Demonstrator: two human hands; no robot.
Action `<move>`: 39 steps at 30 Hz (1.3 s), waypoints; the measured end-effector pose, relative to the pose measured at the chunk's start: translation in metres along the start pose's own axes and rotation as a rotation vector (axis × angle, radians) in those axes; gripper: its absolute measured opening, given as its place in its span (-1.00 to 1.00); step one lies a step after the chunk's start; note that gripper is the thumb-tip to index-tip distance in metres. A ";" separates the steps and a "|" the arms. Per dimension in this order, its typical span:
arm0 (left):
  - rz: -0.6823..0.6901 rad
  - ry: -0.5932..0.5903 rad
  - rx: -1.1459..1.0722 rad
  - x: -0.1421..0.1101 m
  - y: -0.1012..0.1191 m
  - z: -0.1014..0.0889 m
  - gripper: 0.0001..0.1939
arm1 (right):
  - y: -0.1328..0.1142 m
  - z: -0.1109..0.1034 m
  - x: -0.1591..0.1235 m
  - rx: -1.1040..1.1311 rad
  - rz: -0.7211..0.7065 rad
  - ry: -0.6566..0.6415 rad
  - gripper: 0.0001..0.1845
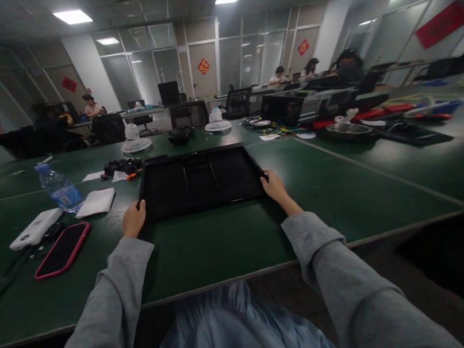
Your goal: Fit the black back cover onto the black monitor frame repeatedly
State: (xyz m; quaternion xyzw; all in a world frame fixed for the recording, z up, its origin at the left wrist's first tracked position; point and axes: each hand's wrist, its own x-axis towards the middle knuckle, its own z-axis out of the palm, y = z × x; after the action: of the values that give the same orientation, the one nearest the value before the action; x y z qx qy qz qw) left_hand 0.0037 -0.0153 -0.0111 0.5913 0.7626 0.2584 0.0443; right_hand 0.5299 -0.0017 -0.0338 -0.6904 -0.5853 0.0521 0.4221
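Note:
A wide black rectangular tray-like panel (164, 187) lies on the green table (220, 245) in front of me. It has a raised rim and a narrow frame-like piece in its middle; its exact kind is unclear. My left hand (134, 219) grips the panel's left edge near the front corner, thumb on top. At the opposite side, my right hand (274, 185) holds the right edge in the same way. The fingers under the rim are hidden on both sides.
Left of the panel are a water bottle (60, 188), white tissue pack (95, 202), white power bank (36, 229) and pink-cased phone (64, 250). Two small white fans (135, 139) stand beyond it. At right are a metal pan (348, 131), cables and computer parts. People sit farther back.

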 end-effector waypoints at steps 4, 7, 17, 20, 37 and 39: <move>0.000 -0.006 0.002 -0.001 0.001 -0.001 -0.43 | -0.001 0.000 0.000 0.011 0.008 0.003 -0.56; 0.002 -0.012 -0.006 -0.001 0.001 -0.001 -0.43 | -0.001 0.001 0.000 0.011 0.017 -0.006 -0.55; -0.005 -0.021 0.016 0.000 0.001 0.000 -0.43 | -0.003 -0.001 -0.002 0.021 0.008 -0.018 -0.54; -0.010 -0.016 0.009 0.001 0.000 0.001 -0.42 | -0.001 0.001 -0.001 0.028 -0.006 -0.022 -0.52; -0.032 0.006 -0.334 0.022 -0.009 0.010 -0.47 | 0.006 0.000 0.006 -0.027 -0.023 0.008 -0.53; -0.016 -0.007 -0.401 0.027 -0.010 0.011 -0.47 | 0.009 0.001 0.009 -0.004 -0.035 0.035 -0.55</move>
State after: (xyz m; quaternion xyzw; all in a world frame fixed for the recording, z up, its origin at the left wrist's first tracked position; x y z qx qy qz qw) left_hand -0.0088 0.0122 -0.0187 0.5654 0.7004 0.4028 0.1660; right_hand 0.5392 0.0063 -0.0364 -0.6816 -0.5901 0.0315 0.4315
